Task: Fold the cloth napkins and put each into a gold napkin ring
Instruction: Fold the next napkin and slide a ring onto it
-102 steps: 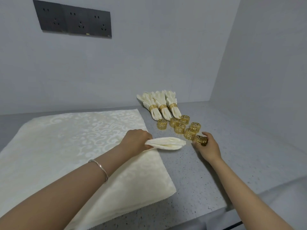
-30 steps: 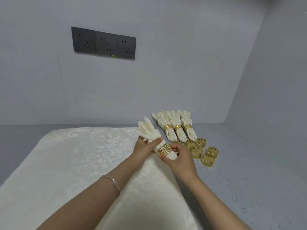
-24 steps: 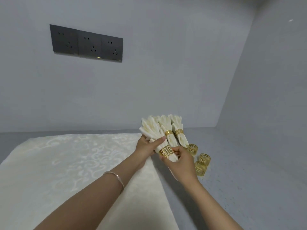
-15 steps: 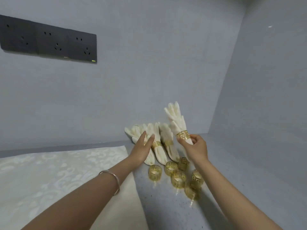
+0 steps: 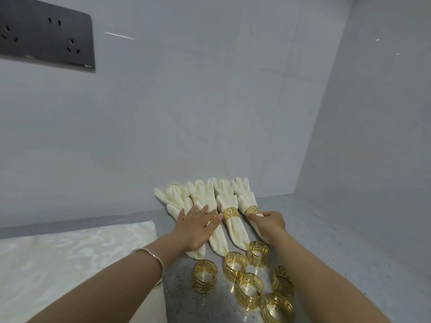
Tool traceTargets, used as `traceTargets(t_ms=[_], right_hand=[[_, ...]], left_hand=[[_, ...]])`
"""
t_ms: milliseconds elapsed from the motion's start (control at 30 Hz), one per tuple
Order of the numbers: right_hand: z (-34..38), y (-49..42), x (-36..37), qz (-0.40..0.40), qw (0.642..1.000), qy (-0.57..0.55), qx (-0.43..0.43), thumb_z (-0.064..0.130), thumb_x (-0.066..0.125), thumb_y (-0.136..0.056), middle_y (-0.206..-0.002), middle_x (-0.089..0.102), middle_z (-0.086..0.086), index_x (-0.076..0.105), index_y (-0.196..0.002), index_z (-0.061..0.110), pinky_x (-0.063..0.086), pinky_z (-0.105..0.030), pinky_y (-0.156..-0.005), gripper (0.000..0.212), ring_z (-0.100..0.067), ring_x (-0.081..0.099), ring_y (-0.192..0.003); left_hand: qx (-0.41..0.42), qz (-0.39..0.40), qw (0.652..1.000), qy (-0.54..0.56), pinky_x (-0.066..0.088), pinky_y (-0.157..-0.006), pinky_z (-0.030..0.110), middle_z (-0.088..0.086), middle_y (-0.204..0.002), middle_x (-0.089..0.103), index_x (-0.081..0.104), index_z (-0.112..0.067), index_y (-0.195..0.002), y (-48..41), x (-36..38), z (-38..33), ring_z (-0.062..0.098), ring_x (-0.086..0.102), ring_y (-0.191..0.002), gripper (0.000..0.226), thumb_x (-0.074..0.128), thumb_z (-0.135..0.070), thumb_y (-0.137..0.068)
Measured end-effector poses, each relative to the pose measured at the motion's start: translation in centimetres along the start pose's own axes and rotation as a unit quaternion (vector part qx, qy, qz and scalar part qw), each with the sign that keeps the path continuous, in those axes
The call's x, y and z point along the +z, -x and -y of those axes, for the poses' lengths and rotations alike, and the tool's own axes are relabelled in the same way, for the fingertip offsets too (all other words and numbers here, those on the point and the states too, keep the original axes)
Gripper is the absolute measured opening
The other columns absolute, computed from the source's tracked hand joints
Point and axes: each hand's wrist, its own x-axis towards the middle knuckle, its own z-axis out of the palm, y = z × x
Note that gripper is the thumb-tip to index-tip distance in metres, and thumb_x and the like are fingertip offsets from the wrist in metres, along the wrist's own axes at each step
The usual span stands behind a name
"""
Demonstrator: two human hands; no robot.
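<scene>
Surface: grey speckled countertop (image 5: pixel 338 241), running back to a corner where two walls meet.
Room: pale grey back wall (image 5: pixel 186 113) and a matching side wall (image 5: pixel 384 113) on the right; a thin bright streak shows on the back wall.
Fixture: dark socket panel (image 5: pixel 46 36) set on the back wall, upper left, partly cut by the frame edge.
Flat cloth: cream patterned cloth (image 5: pixel 70 264) spread on the left of the countertop, its right edge passing under the left forearm.
Ringed napkins: four cream ringed napkins (image 5: pixel 233 227) lie side by side near the back wall, flared ends toward the wall, narrow ends toward the person.
Left hand: left hand (image 5: pixel 196 227) lies palm down across the two napkins on the left, fingers straight and slightly spread, covering most of their bands.
Right hand: right hand (image 5: pixel 270 221) pinches the rightmost napkin (image 5: pixel 245 199) just beside its gold band (image 5: pixel 253 209), fingers curled in; the napkin lies at the right end of the row.
Loose rings: six gold loose rings (image 5: pixel 249 291) with a cut-out key pattern are clustered on the countertop just in front of the napkin tips, between the forearms.
Wrist: thin metal bracelet (image 5: pixel 154 258) on the left wrist.
</scene>
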Motion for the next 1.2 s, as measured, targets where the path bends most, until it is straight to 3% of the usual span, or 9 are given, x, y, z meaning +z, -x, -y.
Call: traceTargets(t_ms=[167, 300, 500, 567, 667, 767, 967, 1067, 1200], right_hand=[[-0.2, -0.5, 0.9, 0.019, 1.000, 0.018, -0.001, 0.052, 0.080, -0.064, -0.083, 0.058, 0.003, 0.054, -0.077, 0.020, 0.040, -0.047, -0.101, 0.043, -0.028, 0.057, -0.097], [1.0, 0.4, -0.2, 0.016, 1.000, 0.007, -0.005, 0.058, 0.076, -0.065, -0.125, 0.053, -0.006, 0.051, -0.120, 0.014, 0.039, -0.046, -0.104, 0.074, -0.030, 0.049, -0.117], [6.5, 11.7, -3.6, 0.026, 0.946, -0.062, -0.318, 0.029, 0.072, -0.082, -0.113, 0.049, 0.014, 0.059, -0.110, 0.023, 0.035, -0.007, -0.086, 0.031, 0.001, 0.048, -0.105], [6.4, 16.9, -4.0, 0.050, 0.918, -0.076, -0.385, 0.023, 0.072, -0.082, -0.110, 0.054, 0.017, 0.064, -0.100, 0.023, 0.032, 0.000, -0.086, 0.020, 0.007, 0.050, -0.105], [4.0, 24.4, -3.6, 0.146, 0.909, -0.086, -0.382, 0.020, 0.068, -0.086, -0.109, 0.060, 0.020, 0.067, -0.099, 0.024, 0.035, -0.003, -0.089, 0.014, 0.008, 0.052, -0.108], [0.3, 30.2, -1.5, 0.247, 0.906, -0.015, -0.344, 0.027, 0.065, -0.088, -0.117, 0.056, 0.025, 0.064, -0.106, 0.033, 0.033, -0.004, -0.093, 0.018, 0.016, 0.046, -0.111], [-4.5, 39.1, 0.8, 0.341, 0.862, 0.118, -0.356, 0.059, 0.048, -0.086, -0.137, 0.040, 0.030, 0.055, -0.125, 0.039, 0.026, -0.017, -0.111, 0.044, 0.015, 0.030, -0.128], [-5.4, 41.7, -0.4, 0.361, 0.824, 0.174, -0.401, 0.076, 0.029, -0.073, -0.142, 0.028, 0.034, 0.049, -0.130, 0.044, 0.008, -0.010, -0.111, 0.068, 0.015, 0.013, -0.135], [-6.5, 44.1, -2.4, 0.393, 0.771, 0.216, -0.453, 0.080, 0.032, -0.076, -0.146, 0.020, 0.036, 0.042, -0.134, 0.049, 0.003, -0.009, -0.110, 0.067, 0.018, 0.005, -0.136]], left_hand=[[0.001, -0.002, 1.000, 0.006, -0.013, -0.117, 0.046, -0.007, -0.161, -0.002, 0.008, -0.034, -0.152, -0.2, 0.2, 0.1, 0.018, -0.011, -0.147, 0.060, 0.006, -0.058, -0.097], [-0.001, -0.052, 0.999, 0.010, -0.011, -0.118, 0.045, -0.005, -0.161, 0.003, 0.011, -0.033, -0.152, 0.8, 0.0, 0.3, 0.018, -0.009, -0.148, 0.059, 0.009, -0.055, -0.098], [-0.008, -0.091, 0.996, 0.024, -0.003, -0.119, 0.041, -0.008, -0.161, 0.006, 0.012, -0.033, -0.152, 8.0, 0.0, 2.8, 0.018, -0.001, -0.148, 0.061, 0.018, -0.058, -0.097], [-0.025, -0.070, 0.997, 0.023, -0.003, -0.119, 0.038, -0.009, -0.160, 0.005, 0.009, -0.032, -0.152, 12.5, 0.7, 3.8, 0.016, -0.001, -0.148, 0.079, 0.011, -0.073, -0.085], [-0.034, -0.045, 0.998, -0.012, -0.004, -0.119, 0.035, -0.011, -0.160, -0.003, -0.001, -0.032, -0.152, 19.9, 1.6, 5.4, 0.014, -0.006, -0.148, 0.125, -0.017, -0.094, -0.045], [-0.054, -0.017, 0.998, -0.041, -0.003, -0.120, 0.037, -0.011, -0.160, -0.008, -0.008, -0.029, -0.152, 26.0, 2.3, 6.4, 0.016, -0.007, -0.148, 0.136, -0.020, -0.096, -0.035], [-0.045, -0.005, 0.997, -0.067, -0.009, -0.117, 0.035, -0.013, -0.159, -0.010, -0.001, -0.034, -0.152, 37.0, 2.5, 7.8, 0.014, -0.012, -0.147, 0.112, -0.011, -0.089, -0.055], [-0.033, -0.016, 0.997, -0.068, -0.011, -0.117, 0.033, -0.020, -0.155, -0.012, 0.000, -0.039, -0.151, 41.0, 2.7, 8.7, 0.010, -0.014, -0.146, 0.095, -0.001, -0.084, -0.067], [-0.013, -0.011, 0.998, -0.057, -0.014, -0.116, 0.030, -0.025, -0.152, -0.014, 0.003, -0.047, -0.148, 45.4, 2.6, 9.3, 0.002, -0.017, -0.143, 0.084, 0.016, -0.085, -0.075]])
